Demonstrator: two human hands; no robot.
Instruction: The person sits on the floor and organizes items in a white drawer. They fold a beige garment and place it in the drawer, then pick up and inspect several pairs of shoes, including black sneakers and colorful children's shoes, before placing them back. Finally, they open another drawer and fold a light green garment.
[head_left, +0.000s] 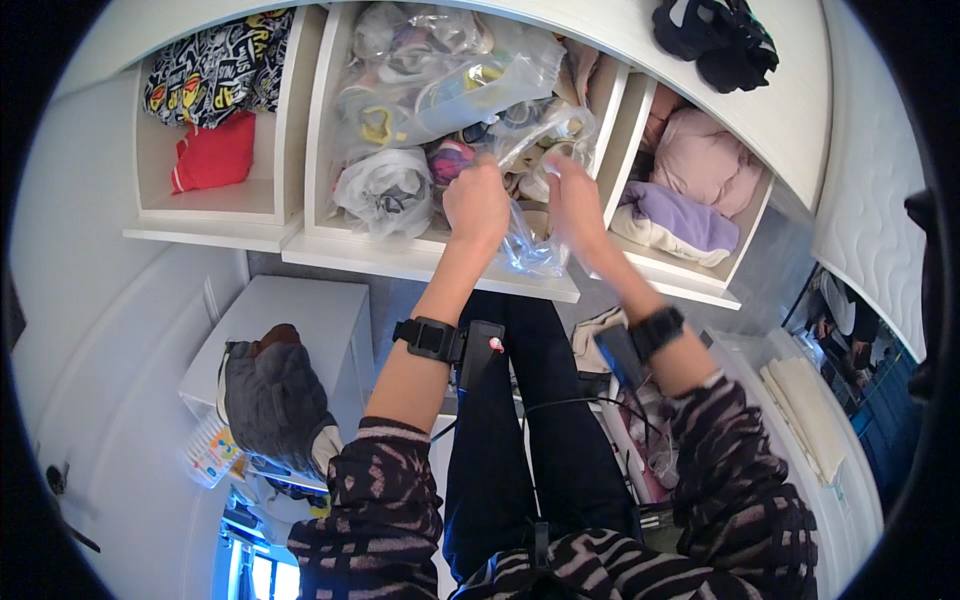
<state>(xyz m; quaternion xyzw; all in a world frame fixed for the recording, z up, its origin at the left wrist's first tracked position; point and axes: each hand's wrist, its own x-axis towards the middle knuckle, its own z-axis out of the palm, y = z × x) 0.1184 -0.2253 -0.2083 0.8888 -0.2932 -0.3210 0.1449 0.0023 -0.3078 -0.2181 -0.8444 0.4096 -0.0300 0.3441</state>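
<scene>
Over the wide middle drawer (430, 262), my left hand (478, 203) is closed in a fist on a clear plastic bag (535, 245). My right hand (577, 205), a little blurred, pinches the same bag on its other side. The bag's crinkled film hangs between both hands over the drawer's front edge. Pale shoe-like shapes show beneath and behind it, partly hidden by film and fingers. Left of my left hand lies a knotted whitish bag (385, 190), and behind it a large clear bag (470, 95) with shoes in it.
An open left drawer (225, 200) holds red cloth (215, 153) and black patterned cloth (220, 70). The right drawer holds pink (705, 160) and purple (675, 215) folded cloth. Black shoes (720, 45) sit on the top surface. A dark grey garment (275, 390) drapes over a white cabinet (290, 305).
</scene>
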